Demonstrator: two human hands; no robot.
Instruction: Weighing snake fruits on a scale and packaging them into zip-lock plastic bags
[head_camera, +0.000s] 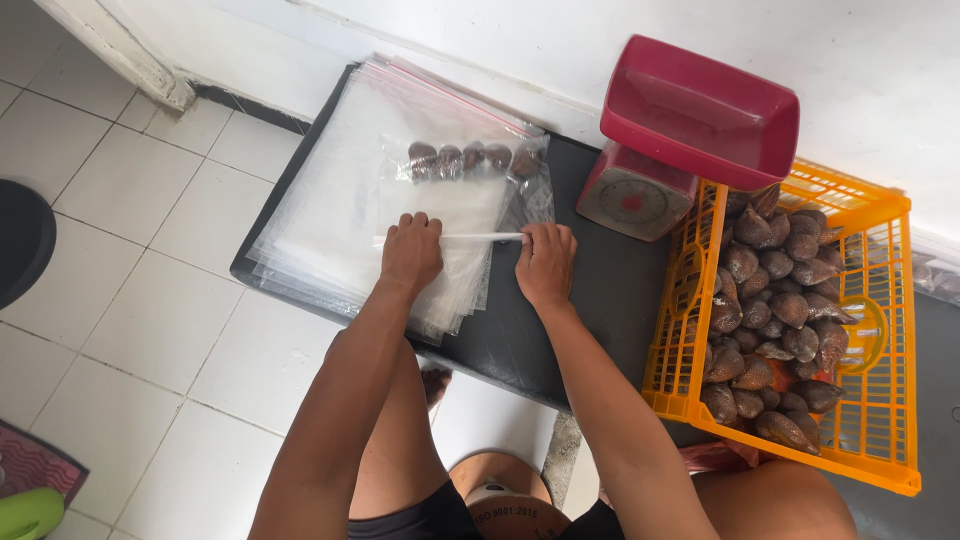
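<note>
Head view: left hand and right hand both pinch the top strip of a clear zip bag holding brown snake fruit, flat on the dark surface. Thin, slippery film, probably bottom-heavy; best gripped along that stiffer strip.

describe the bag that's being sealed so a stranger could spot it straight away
Start at the black table against the white wall, then go to the stack of clear plastic bags on its left part. The filled bag lies on top, both hands pressing its near edge. It alone holds a row of brown snake fruit.
</note>
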